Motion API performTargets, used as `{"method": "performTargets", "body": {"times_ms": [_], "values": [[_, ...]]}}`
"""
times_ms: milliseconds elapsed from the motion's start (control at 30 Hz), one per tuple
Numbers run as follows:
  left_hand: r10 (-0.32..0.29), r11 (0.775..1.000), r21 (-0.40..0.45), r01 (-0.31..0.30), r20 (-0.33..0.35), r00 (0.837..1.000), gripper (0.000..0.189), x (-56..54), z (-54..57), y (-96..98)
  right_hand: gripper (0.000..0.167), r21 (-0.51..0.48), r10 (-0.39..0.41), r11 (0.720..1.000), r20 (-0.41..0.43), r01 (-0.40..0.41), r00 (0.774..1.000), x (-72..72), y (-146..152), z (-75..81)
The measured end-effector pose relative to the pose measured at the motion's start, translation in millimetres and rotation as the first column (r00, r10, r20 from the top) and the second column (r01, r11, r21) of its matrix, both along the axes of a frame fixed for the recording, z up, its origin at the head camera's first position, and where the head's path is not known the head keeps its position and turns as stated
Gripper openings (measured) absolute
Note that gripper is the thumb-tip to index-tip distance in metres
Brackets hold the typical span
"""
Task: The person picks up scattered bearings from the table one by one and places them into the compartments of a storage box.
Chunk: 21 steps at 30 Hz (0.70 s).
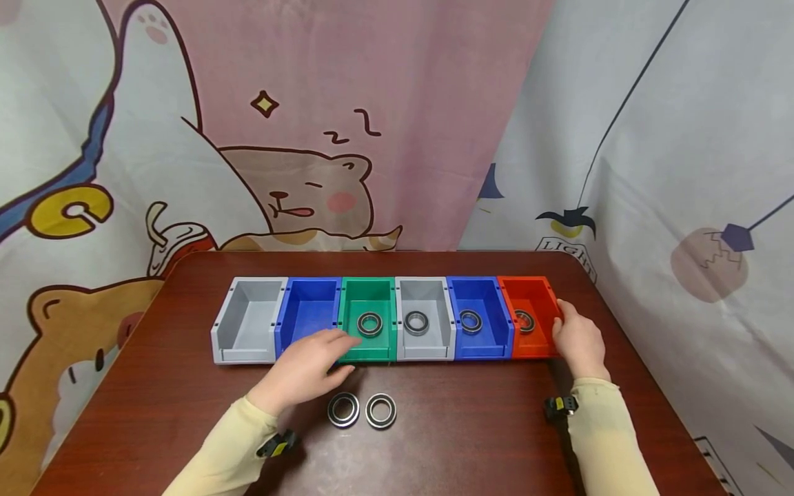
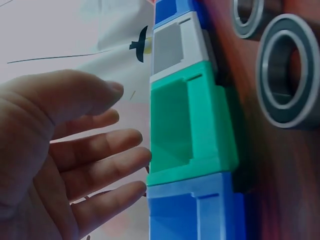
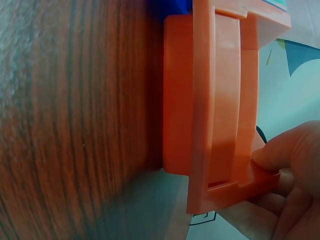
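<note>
My left hand (image 1: 305, 368) hovers with loosely extended fingers over the front of the blue bin (image 1: 310, 303) and the green bin (image 1: 352, 301), holding nothing. In the left wrist view its thumb and fingers (image 2: 107, 142) are spread apart. My right hand (image 1: 579, 341) pinches the right side wall of the red bin (image 1: 541, 296), thumb inside and fingers outside, as the right wrist view shows. A bearing (image 1: 524, 321) lies in the red bin and another bearing (image 1: 369, 324) in the green one. Two bearings, one on the left (image 1: 343, 410) and one on the right (image 1: 381, 411), lie on the table near my left hand.
The bins stand side by side in a row on the brown table (image 1: 459, 427). A grey bin (image 1: 428, 289) and a second blue bin (image 1: 477, 293) each hold a bearing. The leftmost grey bin (image 1: 257, 310) shows a bare floor. A printed curtain (image 1: 434, 124) hangs behind.
</note>
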<state>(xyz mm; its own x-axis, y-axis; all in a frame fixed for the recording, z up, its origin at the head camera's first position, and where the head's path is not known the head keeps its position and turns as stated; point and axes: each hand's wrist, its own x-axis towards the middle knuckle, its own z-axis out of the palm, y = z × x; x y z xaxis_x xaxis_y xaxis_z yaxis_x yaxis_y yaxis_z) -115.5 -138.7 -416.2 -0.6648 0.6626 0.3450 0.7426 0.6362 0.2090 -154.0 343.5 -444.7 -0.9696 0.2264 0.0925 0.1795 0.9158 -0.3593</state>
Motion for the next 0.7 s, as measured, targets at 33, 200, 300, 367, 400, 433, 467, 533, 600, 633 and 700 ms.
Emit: {"method": "performTargets", "body": {"times_ms": [33,200,300,367,400,433,467,533,600,633,700], "values": [[-0.008,1.0,0.002,0.008,-0.002,1.0,0.043,2.0,-1.6,-1.3,0.047,0.0,0.0,1.0,0.001,0.0,1.0,0.1,-0.4,0.3],[-0.044,0.999,-0.02,0.044,0.019,0.999,0.046,11.8,-8.4,-6.5,0.048,-0.003,-0.001,1.0,0.01,0.001,1.0,-0.1,-1.8,1.6],[-0.053,0.997,-0.052,0.057,0.077,0.996,0.052,17.5,-13.3,-7.9,0.048,-0.003,-0.001,1.0,0.008,0.001,1.0,0.0,-1.8,2.0],[-0.054,0.996,-0.07,0.062,0.11,0.992,0.057,20.3,-17.8,-8.1,0.048,-0.002,0.0,1.0,0.009,0.0,1.0,0.2,-1.4,2.1],[-0.054,0.995,-0.078,0.063,0.12,0.991,0.06,21.7,-20.4,-8.1,0.048,-0.003,-0.001,1.0,0.011,0.001,1.0,0.2,-1.5,2.2],[-0.055,0.994,-0.084,0.065,0.121,0.991,0.062,22.8,-23.2,-7.9,0.048,-0.004,-0.002,1.0,0.014,0.002,1.0,0.2,-1.6,2.3],[-0.059,0.994,-0.087,0.07,0.115,0.992,0.065,23.9,-25.5,-7.6,0.048,-0.005,-0.005,1.0,0.019,0.005,1.0,0.0,-1.5,2.3],[-0.073,0.992,-0.094,0.082,0.098,0.993,0.068,25.7,-30.1,-6.6,0.048,-0.006,-0.007,1.0,0.021,0.007,1.0,-0.2,-1.4,2.3],[-0.088,0.99,-0.1,0.095,0.077,0.993,0.069,27.7,-34.4,-5.7,0.048,-0.004,-0.007,1.0,0.017,0.007,1.0,-0.6,-1.5,1.8],[-0.095,0.99,-0.102,0.102,0.071,0.993,0.07,28.6,-36.2,-5.2,0.048,-0.002,-0.006,1.0,0.014,0.006,1.0,-0.6,-1.3,1.4],[-0.104,0.987,-0.113,0.111,0.064,0.992,0.071,30.4,-39.5,-4.4,0.048,-0.001,-0.004,1.0,0.008,0.004,1.0,-0.7,-1.1,0.7]]}}
